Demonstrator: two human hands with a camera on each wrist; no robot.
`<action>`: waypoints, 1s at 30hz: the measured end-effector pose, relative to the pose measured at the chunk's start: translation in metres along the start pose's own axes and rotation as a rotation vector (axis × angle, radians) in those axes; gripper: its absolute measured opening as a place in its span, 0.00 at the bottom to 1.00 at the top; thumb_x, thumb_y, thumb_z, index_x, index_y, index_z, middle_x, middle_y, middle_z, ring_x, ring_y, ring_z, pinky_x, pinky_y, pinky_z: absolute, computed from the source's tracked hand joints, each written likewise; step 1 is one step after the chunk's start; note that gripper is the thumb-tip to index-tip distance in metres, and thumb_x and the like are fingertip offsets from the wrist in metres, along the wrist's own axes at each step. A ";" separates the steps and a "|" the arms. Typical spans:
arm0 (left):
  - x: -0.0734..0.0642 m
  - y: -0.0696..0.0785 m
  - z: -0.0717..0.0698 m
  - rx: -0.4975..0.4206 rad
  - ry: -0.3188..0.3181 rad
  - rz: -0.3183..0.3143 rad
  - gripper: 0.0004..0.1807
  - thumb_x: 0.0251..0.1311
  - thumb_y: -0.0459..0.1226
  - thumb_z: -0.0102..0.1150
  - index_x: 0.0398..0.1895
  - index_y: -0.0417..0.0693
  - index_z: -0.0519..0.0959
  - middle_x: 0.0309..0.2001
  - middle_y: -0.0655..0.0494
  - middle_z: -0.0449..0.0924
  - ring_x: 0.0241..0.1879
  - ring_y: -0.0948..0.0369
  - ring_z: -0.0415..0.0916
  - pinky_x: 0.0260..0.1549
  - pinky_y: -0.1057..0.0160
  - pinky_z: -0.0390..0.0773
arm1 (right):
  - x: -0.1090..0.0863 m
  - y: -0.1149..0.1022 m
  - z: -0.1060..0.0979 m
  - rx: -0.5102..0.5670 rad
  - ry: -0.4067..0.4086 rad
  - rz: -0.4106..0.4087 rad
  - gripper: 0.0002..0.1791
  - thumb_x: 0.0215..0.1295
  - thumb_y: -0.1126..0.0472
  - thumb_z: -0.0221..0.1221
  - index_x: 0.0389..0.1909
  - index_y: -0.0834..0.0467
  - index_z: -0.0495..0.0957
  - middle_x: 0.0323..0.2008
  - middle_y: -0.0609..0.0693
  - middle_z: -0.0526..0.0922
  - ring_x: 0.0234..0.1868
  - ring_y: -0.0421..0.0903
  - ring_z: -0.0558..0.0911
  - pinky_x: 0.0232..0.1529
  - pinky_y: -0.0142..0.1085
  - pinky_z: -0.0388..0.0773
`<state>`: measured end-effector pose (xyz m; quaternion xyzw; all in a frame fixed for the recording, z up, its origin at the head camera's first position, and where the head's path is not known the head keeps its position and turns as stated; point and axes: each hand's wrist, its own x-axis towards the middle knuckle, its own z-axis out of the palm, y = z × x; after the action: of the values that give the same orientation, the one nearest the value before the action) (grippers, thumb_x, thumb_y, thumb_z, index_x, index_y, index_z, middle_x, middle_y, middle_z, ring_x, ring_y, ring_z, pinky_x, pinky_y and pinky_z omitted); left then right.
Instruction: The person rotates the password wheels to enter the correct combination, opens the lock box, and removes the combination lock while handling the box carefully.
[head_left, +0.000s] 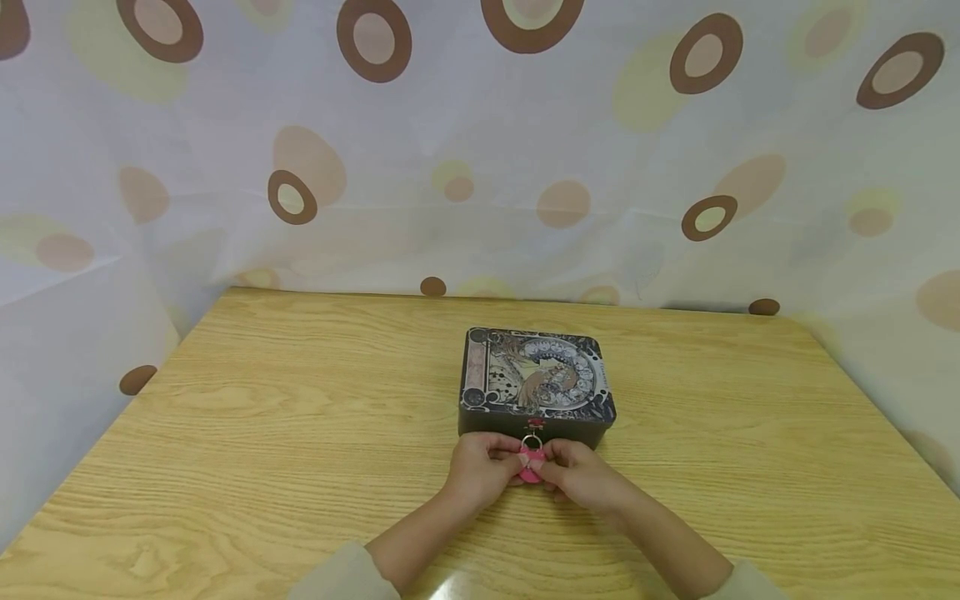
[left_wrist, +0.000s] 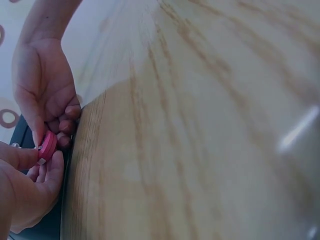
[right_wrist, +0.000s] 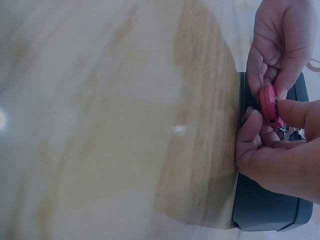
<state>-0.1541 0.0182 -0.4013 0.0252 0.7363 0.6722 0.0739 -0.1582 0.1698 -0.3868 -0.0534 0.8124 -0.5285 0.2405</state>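
A pink padlock (head_left: 532,467) with a silver shackle (head_left: 532,442) is at the front of a dark, rectangular box (head_left: 540,375) with an illustrated lid. My left hand (head_left: 483,468) pinches the padlock from its left side. From the right, my right hand (head_left: 583,475) pinches it too, both thumbs lying on its front face. Just above the shackle, a red and metal clasp (head_left: 536,423) sits at the lid's front edge. In the right wrist view the padlock (right_wrist: 270,104) is seen edge-on between the fingers, close to the box's dark front wall (right_wrist: 265,205).
The box rests on a wood-grain table (head_left: 300,417). A pale curtain (head_left: 480,125) with brown and yellow ovals hangs behind the table and along its sides. A bright reflection (head_left: 447,586) shows at the table's near edge.
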 end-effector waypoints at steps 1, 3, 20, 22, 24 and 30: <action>0.000 0.000 0.000 -0.003 0.000 0.003 0.07 0.50 0.21 0.56 0.32 0.22 0.78 0.28 0.37 0.81 0.24 0.61 0.80 0.26 0.65 0.85 | 0.000 0.000 0.000 0.001 0.003 0.003 0.11 0.66 0.63 0.49 0.37 0.69 0.70 0.26 0.49 0.69 0.30 0.43 0.69 0.30 0.31 0.72; 0.000 0.000 0.000 -0.005 -0.001 0.005 0.07 0.50 0.21 0.56 0.32 0.22 0.78 0.28 0.37 0.81 0.24 0.61 0.80 0.26 0.65 0.85 | -0.001 -0.001 0.001 -0.002 0.006 0.002 0.10 0.66 0.64 0.49 0.36 0.69 0.70 0.25 0.49 0.69 0.30 0.43 0.69 0.29 0.31 0.72; 0.000 0.000 0.000 0.008 -0.009 0.017 0.07 0.50 0.21 0.56 0.33 0.22 0.78 0.28 0.37 0.81 0.24 0.62 0.79 0.26 0.65 0.85 | 0.001 -0.002 0.001 -0.044 0.009 -0.002 0.12 0.69 0.64 0.44 0.33 0.68 0.71 0.24 0.48 0.67 0.28 0.42 0.68 0.28 0.31 0.73; 0.000 0.000 0.000 0.008 -0.007 0.016 0.07 0.50 0.21 0.56 0.33 0.22 0.78 0.28 0.37 0.81 0.24 0.61 0.79 0.26 0.64 0.85 | 0.001 -0.002 0.001 -0.049 0.014 -0.007 0.12 0.69 0.64 0.45 0.33 0.69 0.72 0.24 0.48 0.68 0.29 0.42 0.68 0.27 0.32 0.73; 0.000 0.001 0.000 0.005 -0.007 0.012 0.07 0.50 0.21 0.56 0.33 0.22 0.78 0.29 0.36 0.81 0.25 0.60 0.80 0.27 0.64 0.85 | 0.001 -0.002 0.001 -0.047 0.015 -0.008 0.12 0.69 0.65 0.44 0.34 0.70 0.72 0.24 0.48 0.68 0.29 0.42 0.68 0.27 0.31 0.73; 0.000 0.001 -0.003 0.007 -0.007 -0.007 0.08 0.51 0.22 0.56 0.34 0.22 0.77 0.30 0.35 0.81 0.27 0.56 0.82 0.27 0.65 0.85 | 0.000 -0.001 -0.004 0.020 -0.022 -0.012 0.16 0.71 0.63 0.41 0.39 0.73 0.72 0.24 0.47 0.70 0.28 0.41 0.70 0.28 0.29 0.74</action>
<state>-0.1549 0.0159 -0.4001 0.0249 0.7383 0.6694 0.0787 -0.1595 0.1727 -0.3847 -0.0617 0.8041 -0.5373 0.2468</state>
